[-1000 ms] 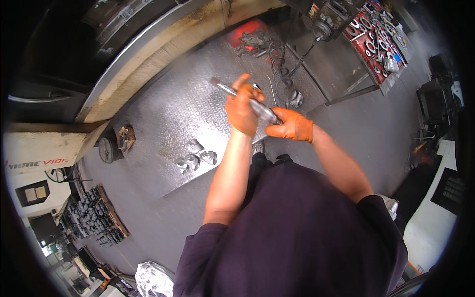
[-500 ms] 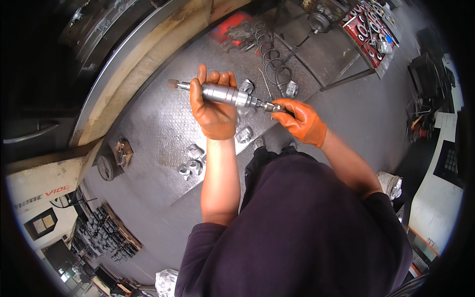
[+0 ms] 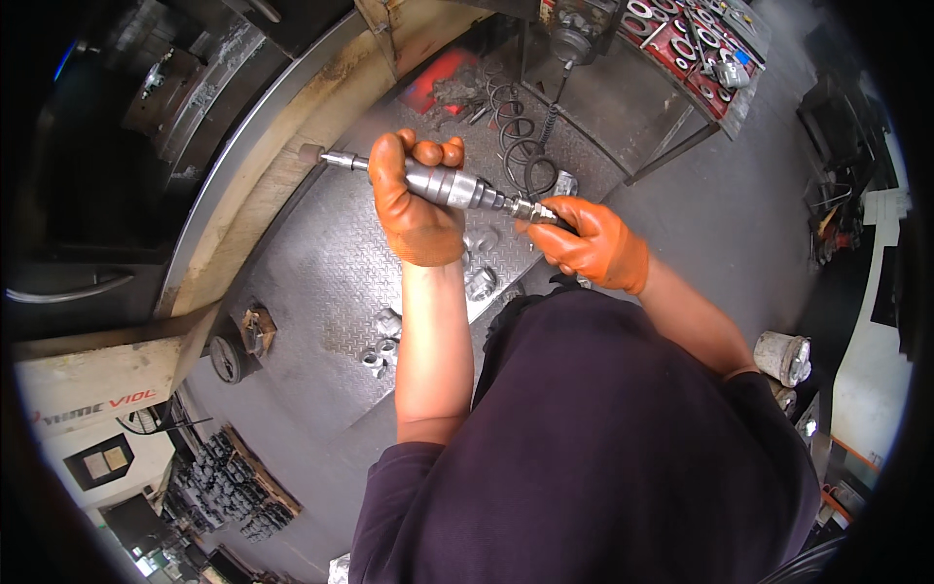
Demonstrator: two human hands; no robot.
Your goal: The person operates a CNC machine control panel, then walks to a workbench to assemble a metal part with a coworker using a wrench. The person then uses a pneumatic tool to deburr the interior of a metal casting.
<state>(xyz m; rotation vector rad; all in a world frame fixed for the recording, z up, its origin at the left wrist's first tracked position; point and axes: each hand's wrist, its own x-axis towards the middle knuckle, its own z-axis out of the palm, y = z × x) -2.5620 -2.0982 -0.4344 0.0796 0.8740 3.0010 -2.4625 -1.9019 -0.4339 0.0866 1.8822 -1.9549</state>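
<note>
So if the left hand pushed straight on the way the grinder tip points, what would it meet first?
Probably the rusty metal edge of the bench. The left hand holds the grinder with its tip at or very near that edge; depth makes actual contact unclear.

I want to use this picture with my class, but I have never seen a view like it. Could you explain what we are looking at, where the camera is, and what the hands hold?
The camera sits on a person's head and looks down, so the edges bend. Both hands wear orange gloves. The left hand grips the body of a slim metal grinding tool; its tip nears a rusty metal edge. The right hand holds the tool's rear end, where a coiled hose joins. Small metal parts lie on the patterned steel floor plate.
</note>
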